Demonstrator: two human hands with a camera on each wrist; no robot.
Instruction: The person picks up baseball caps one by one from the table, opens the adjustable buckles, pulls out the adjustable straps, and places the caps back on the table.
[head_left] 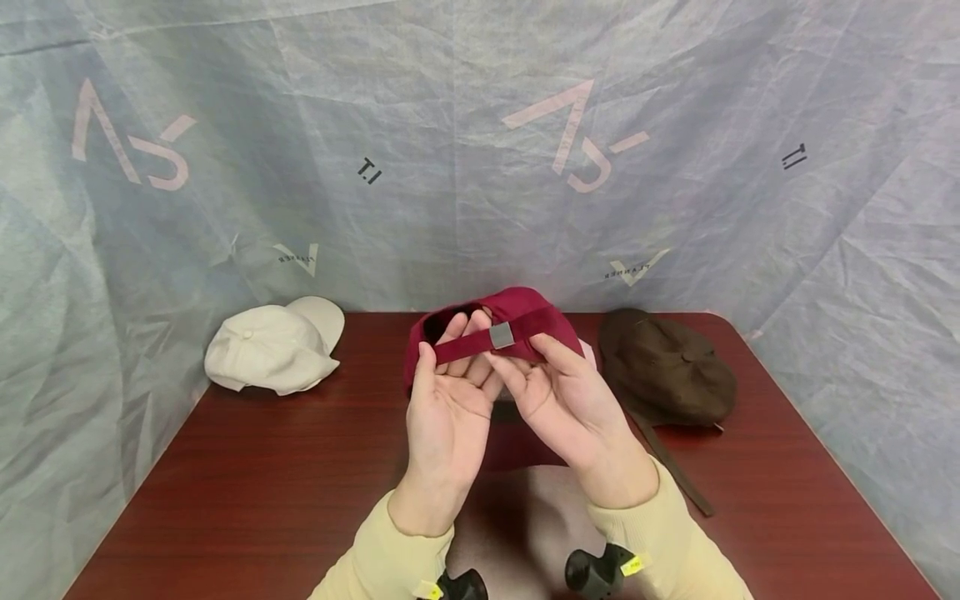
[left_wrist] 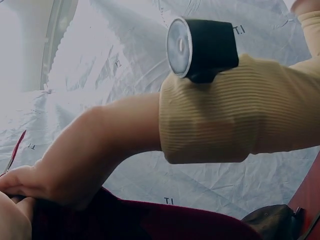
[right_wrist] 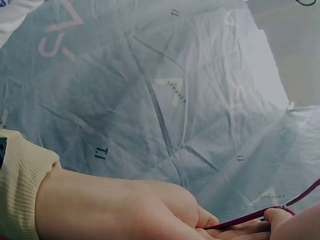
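Note:
A maroon cap is held up over the middle of the table, its back opening and strap facing me. The strap runs across both hands and carries a square metal buckle. My left hand pinches the strap's left part, thumb in front and fingers behind. On the other side my right hand grips the strap just right of the buckle, its fingertips close under the metal. In the right wrist view the strap shows edge-on between the hands. The cap's front is hidden.
An off-white cap lies at the table's back left, brim toward the back. At the back right rests a dark brown cap, with a long brown strap trailing toward me. Grey printed sheeting hangs behind and beside the reddish table.

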